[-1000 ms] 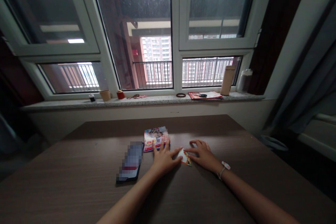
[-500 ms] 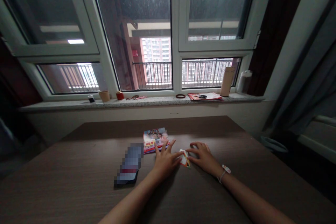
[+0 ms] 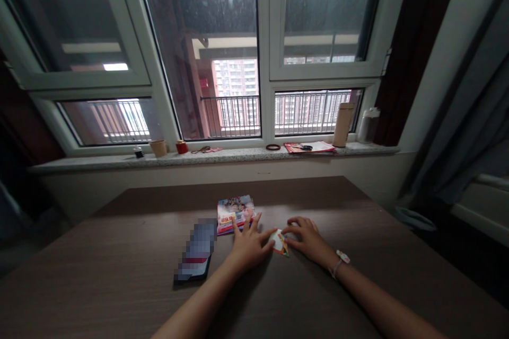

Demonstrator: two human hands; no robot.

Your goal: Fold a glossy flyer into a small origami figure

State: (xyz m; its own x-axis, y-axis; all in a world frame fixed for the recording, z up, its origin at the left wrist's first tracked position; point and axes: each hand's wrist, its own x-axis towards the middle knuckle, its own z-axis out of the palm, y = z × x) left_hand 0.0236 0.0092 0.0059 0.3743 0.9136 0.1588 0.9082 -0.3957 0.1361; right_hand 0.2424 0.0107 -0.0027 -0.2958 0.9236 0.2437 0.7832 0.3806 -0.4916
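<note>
A small folded paper piece [image 3: 280, 242], white with orange and green, lies on the brown table [image 3: 119, 254] between my two hands. My left hand [image 3: 247, 243] rests flat with fingers spread, its thumb touching the paper's left edge. My right hand [image 3: 306, 237] lies on the table with fingers curled slightly, pressing the paper's right edge. A stack of colourful leaflets [image 3: 234, 211] sits just beyond my left fingertips. A dark phone [image 3: 196, 251] lies to the left of my left hand.
The window sill [image 3: 222, 154] behind the table holds a small cup [image 3: 158, 148], a red pot [image 3: 182, 146], a ring [image 3: 273, 146], red papers [image 3: 310, 146], a tall tan flask [image 3: 342, 124] and a jar [image 3: 368, 124]. A grey curtain [image 3: 469, 111] hangs at right.
The view has tilted slightly, so everything sits a little lower in the picture. My hands and the paper have barely shifted on the table.
</note>
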